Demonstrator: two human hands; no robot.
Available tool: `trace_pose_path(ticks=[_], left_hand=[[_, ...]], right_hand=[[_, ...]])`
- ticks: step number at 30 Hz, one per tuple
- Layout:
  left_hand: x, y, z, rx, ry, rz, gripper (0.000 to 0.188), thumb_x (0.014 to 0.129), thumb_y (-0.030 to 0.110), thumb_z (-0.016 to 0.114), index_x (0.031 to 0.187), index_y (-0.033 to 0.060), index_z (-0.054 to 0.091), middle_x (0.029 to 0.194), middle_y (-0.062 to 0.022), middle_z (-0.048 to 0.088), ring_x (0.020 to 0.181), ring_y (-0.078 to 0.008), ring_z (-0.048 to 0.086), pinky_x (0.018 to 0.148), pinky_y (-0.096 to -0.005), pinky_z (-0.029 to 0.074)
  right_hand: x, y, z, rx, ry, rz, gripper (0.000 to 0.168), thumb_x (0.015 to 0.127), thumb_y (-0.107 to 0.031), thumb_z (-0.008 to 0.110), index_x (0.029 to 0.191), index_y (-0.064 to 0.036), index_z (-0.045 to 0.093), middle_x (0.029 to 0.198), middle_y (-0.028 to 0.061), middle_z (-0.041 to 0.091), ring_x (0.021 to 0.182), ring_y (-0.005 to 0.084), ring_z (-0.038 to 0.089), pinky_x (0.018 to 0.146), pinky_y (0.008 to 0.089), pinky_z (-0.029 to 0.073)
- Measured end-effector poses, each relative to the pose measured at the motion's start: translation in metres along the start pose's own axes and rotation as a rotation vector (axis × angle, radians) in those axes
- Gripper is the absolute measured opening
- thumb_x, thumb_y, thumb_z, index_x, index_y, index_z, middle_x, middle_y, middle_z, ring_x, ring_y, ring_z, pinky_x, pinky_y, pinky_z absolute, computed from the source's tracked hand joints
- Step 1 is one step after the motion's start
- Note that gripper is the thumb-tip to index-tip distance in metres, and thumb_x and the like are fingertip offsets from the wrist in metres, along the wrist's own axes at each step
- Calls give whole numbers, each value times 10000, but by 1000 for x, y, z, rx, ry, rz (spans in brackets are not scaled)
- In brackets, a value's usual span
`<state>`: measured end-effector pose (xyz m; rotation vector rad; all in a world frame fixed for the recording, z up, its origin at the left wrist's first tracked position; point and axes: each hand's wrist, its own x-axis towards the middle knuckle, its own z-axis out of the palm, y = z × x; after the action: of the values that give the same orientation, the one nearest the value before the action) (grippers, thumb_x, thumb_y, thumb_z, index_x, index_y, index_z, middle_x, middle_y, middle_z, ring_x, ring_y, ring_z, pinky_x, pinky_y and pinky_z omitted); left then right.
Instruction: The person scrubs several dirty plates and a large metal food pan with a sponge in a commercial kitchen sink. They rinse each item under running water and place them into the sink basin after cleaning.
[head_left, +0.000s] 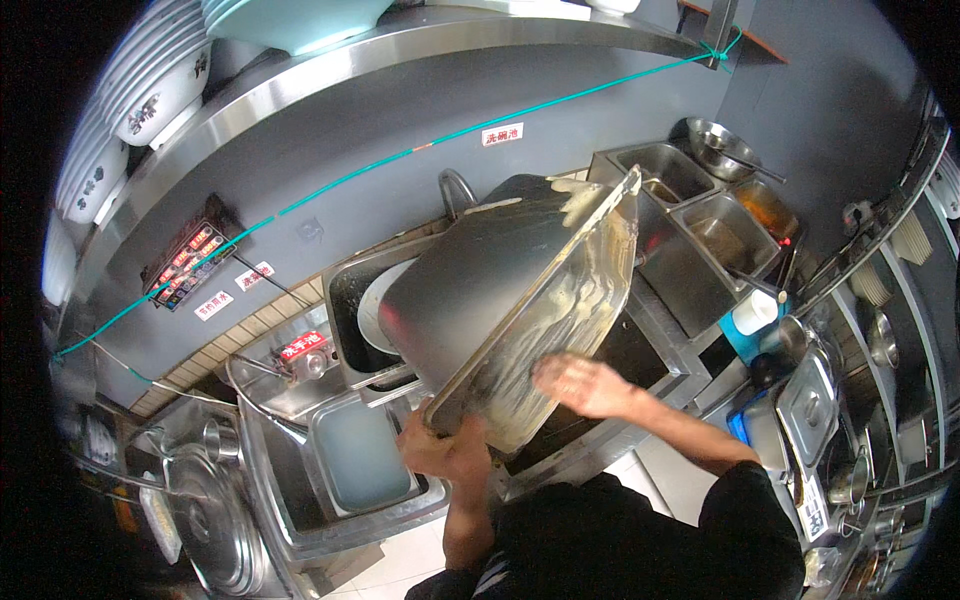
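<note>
A large deep rectangular metal pan is tilted on its side over the sink area. Pale, creamy residue streaks its inner face and clings to the rim. My left hand grips the pan's rim at its lower left corner. Against the streaked inner face lies my right hand, fingers bent. Motion blurs its fingertips, so whether a scrubber is in them cannot be told. Behind the pan, a white round dish is partly hidden in a sink basin.
Left stands a sink holding a rectangular tub of cloudy water. Metal food pans and a steel bowl sit back right. A faucet rises behind the pan. A shelf edge with stacked bowls overhangs the back.
</note>
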<state>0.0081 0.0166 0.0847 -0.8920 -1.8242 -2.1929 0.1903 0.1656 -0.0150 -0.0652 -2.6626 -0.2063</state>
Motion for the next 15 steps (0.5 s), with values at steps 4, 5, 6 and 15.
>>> trace_pose_path(ticks=[4, 5, 6, 15], left_hand=[[-2, 1, -1, 73, 10, -10, 292, 522, 142, 670, 776, 0, 649, 624, -95, 620, 569, -253, 598, 597, -331, 463], [-1, 1, 1, 68, 31, -4, 297, 520, 137, 663, 784, -1, 652, 628, -94, 623, 578, -243, 604, 612, -323, 469], [0, 3, 1, 25, 25, -35, 309, 524, 132, 656, 799, -10, 649, 642, -90, 626, 592, -229, 605, 629, -315, 473], [33, 10, -10, -386, 105, -296, 472, 485, 124, 601, 917, -66, 588, 785, -63, 607, 665, -146, 564, 629, -266, 471]], right_hand=[[19, -41, 9, -91, -22, -116, 554, 696, -230, 555, 1227, -74, 545, 1192, 61, 543, 1171, 221, 481, 1038, 380, 357], [21, -43, 8, -83, -10, -124, 549, 696, -229, 554, 1223, -74, 549, 1185, 59, 545, 1167, 222, 483, 1036, 380, 357], [21, -44, 7, -76, 1, -131, 543, 697, -227, 552, 1218, -74, 552, 1178, 57, 547, 1163, 223, 485, 1035, 380, 358], [7, 29, -83, -245, 3, -195, 296, 668, -138, 610, 959, -88, 630, 953, 51, 612, 905, 185, 604, 791, 325, 527]])
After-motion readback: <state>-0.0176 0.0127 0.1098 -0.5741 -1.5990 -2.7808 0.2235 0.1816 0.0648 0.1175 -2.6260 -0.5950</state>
